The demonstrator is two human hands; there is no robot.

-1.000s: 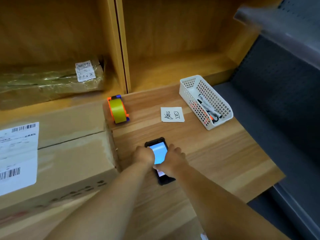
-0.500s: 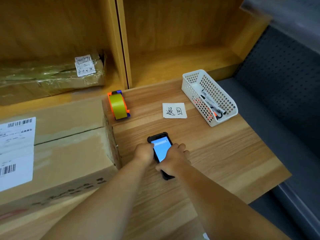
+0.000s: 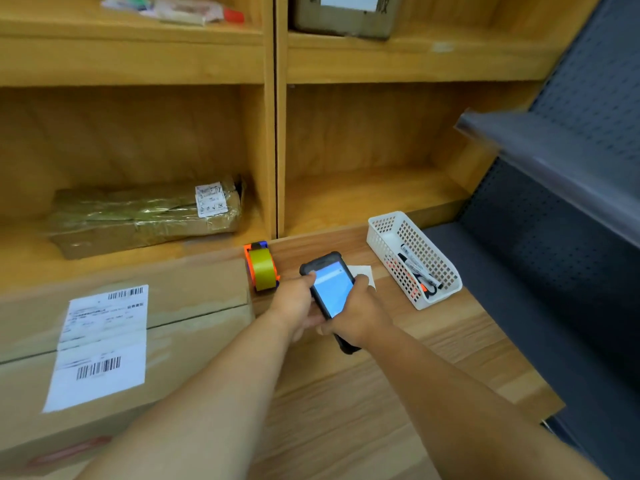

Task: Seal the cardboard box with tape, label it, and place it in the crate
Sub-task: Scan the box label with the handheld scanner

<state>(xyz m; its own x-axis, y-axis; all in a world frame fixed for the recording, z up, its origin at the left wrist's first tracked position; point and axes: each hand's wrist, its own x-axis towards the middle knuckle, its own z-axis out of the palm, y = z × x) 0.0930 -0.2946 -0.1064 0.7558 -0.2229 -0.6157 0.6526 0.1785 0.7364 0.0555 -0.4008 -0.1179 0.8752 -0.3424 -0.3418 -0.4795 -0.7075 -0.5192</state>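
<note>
- While both hands meet over the wooden table (image 3: 433,344), they hold 1 dark handheld scanner (image 3: 330,289) with a lit blue screen, tilted up off the surface.
- Left hand (image 3: 298,303) is closed on the scanner's left edge, thumb lying along the top corner of the screen.
- Right hand (image 3: 356,317) is wrapped around the scanner's lower right side, fingers curled under its body.
- At 9 o'clock from the hands, the cardboard box (image 3: 194,327) lies flat on the table, its top flaps closed along a visible seam; a white shipping label (image 3: 100,344) with 2 barcodes is stuck across that seam.
- At 11 o'clock, just beyond the left hand, a tape dispenser (image 3: 262,270) with an orange frame and a yellowish roll stands on edge beside the box's far corner.
- At 1 o'clock, a white paper slip (image 3: 363,273) peeks out behind the scanner.
- At 2 o'clock, a white perforated basket (image 3: 384,226) holds markers (image 3: 417,270).
- At 10 o'clock, on the lower shelf, a plastic-wrapped parcel (image 3: 145,216) carries a small white label.
</note>
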